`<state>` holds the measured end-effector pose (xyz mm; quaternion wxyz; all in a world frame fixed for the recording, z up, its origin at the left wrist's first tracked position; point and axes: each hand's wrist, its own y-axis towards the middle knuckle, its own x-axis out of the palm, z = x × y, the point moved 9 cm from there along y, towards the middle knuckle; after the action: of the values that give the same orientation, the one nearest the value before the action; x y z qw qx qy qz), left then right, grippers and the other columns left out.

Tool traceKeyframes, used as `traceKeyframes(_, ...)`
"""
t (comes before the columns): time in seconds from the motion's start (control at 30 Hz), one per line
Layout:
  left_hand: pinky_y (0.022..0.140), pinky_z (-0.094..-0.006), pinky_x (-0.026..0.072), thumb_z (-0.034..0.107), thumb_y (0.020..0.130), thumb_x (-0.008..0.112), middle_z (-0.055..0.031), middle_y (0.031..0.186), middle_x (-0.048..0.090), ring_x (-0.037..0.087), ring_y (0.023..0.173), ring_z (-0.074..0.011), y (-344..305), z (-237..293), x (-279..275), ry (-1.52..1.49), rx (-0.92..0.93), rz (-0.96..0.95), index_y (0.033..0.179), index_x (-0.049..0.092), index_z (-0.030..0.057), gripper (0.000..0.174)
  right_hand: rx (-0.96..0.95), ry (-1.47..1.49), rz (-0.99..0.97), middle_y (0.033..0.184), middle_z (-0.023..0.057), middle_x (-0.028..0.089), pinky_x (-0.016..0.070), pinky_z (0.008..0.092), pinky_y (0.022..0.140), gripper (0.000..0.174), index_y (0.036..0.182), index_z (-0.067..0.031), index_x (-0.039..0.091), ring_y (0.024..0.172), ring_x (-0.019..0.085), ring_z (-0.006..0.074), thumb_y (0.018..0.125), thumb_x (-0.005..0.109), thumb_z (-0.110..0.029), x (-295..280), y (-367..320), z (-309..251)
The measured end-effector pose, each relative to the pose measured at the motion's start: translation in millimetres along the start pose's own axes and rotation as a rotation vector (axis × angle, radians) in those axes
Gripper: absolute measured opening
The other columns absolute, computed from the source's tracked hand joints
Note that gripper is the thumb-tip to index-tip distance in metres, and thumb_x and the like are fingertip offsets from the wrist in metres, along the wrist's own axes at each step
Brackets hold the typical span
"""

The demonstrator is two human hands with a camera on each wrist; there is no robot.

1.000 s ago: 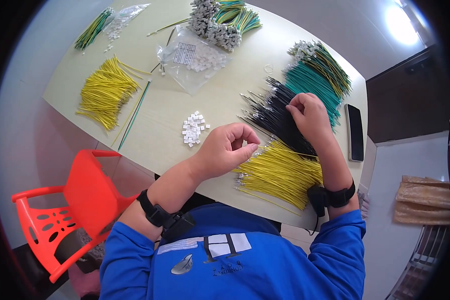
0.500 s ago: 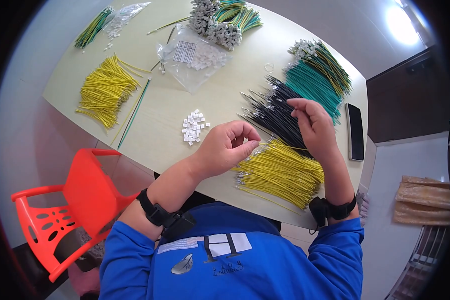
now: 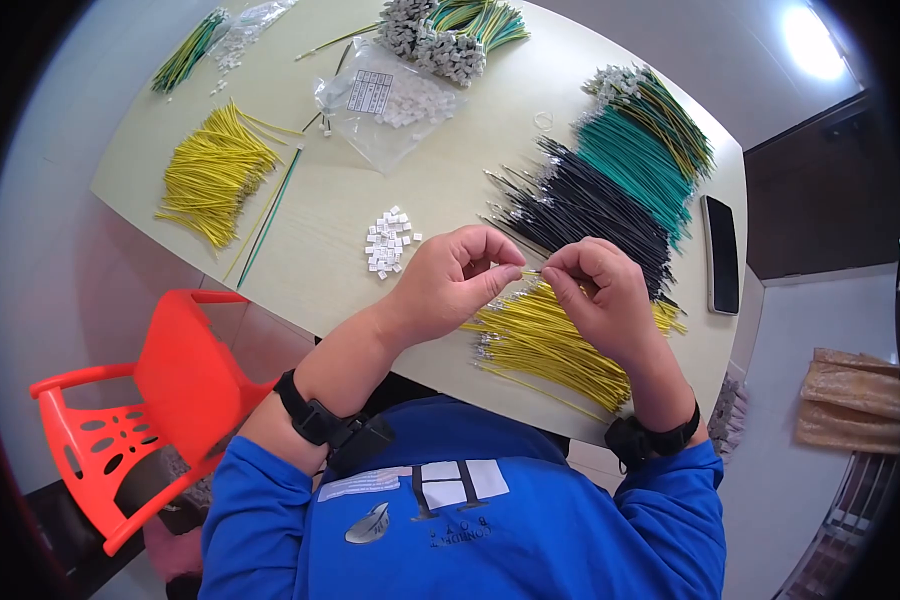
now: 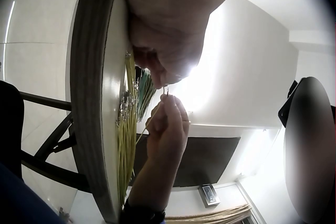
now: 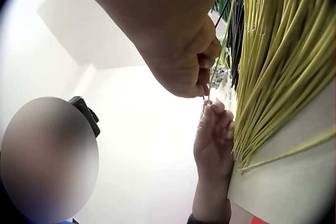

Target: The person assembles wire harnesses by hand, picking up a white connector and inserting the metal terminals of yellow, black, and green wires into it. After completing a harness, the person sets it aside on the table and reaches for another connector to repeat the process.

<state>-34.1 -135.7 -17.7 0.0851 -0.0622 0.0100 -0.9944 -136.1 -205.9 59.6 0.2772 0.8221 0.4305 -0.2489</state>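
Over the front of the yellow wire pile (image 3: 560, 350), my left hand (image 3: 460, 280) and right hand (image 3: 605, 295) meet nearly fingertip to fingertip. Thumb and forefinger of the left hand pinch the end of one yellow wire (image 5: 212, 79), whose length runs back past the right hand. My right hand pinches a thin black wire (image 5: 224, 11), its tip just showing at the fingertips in the right wrist view. Whether a connector sits between the left fingertips I cannot tell. Left of the hands lies a loose heap of small white connector housings (image 3: 388, 243).
Black wires (image 3: 600, 205) and green wires (image 3: 635, 155) lie beyond the right hand, with a phone (image 3: 720, 255) at the table's right edge. A clear bag of housings (image 3: 395, 110), another yellow pile (image 3: 215, 175) and finished-looking bundles (image 3: 440, 45) occupy the far side. A red chair (image 3: 170, 390) stands left.
My right hand has come from the black wires toward the left hand, and now their fingertips meet. The left hand has kept its pinch and stayed nearly in place.
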Motion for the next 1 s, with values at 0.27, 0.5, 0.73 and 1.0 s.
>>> traceKeyframes(0.27,0.076,-0.0194,0.0456,0.002,0.089,0.058,-0.0014,0.091,0.059,0.055,0.085,-0.0052,0,3,1,-0.064,0.010,-0.005,0.098,0.057,-0.0001,0.010,0.124,0.035,-0.013,0.069,0.0075,0.057,0.0435,0.0271,0.053,0.007,0.080,-0.0007,0.062,0.061,0.054,0.0167,0.080,0.064,-0.007,4,-4,13)
traceKeyframes(0.5,0.066,-0.0173,0.0448,0.007,0.088,0.061,0.0005,0.084,0.060,0.054,0.075,-0.0024,1,5,-1,-0.052,0.073,0.032,0.097,0.059,-0.0003,0.011,0.062,0.044,-0.004,0.070,0.0041,0.055,0.0421,0.0201,0.052,0.005,0.081,0.0014,0.061,0.059,0.052,0.0067,0.081,0.065,-0.003,7,-5,9)
traceKeyframes(0.73,0.065,-0.0170,0.0443,0.007,0.088,0.061,0.0010,0.083,0.060,0.054,0.074,-0.0020,0,4,0,-0.067,0.068,0.029,0.096,0.059,0.0001,0.011,0.079,0.065,-0.014,0.073,0.0041,0.056,0.0435,0.0196,0.053,0.005,0.081,0.0012,0.060,0.061,0.052,0.0063,0.081,0.065,-0.002,10,-5,7)
traceKeyframes(1.0,0.077,-0.0198,0.0464,0.002,0.088,0.058,-0.0024,0.092,0.060,0.056,0.087,-0.0060,1,0,0,-0.017,0.034,-0.016,0.098,0.057,-0.0001,0.010,-0.009,-0.024,0.016,0.071,0.0048,0.056,0.0439,0.0205,0.052,0.007,0.078,0.0004,0.059,0.060,0.053,0.0077,0.079,0.066,-0.001,12,-6,0)
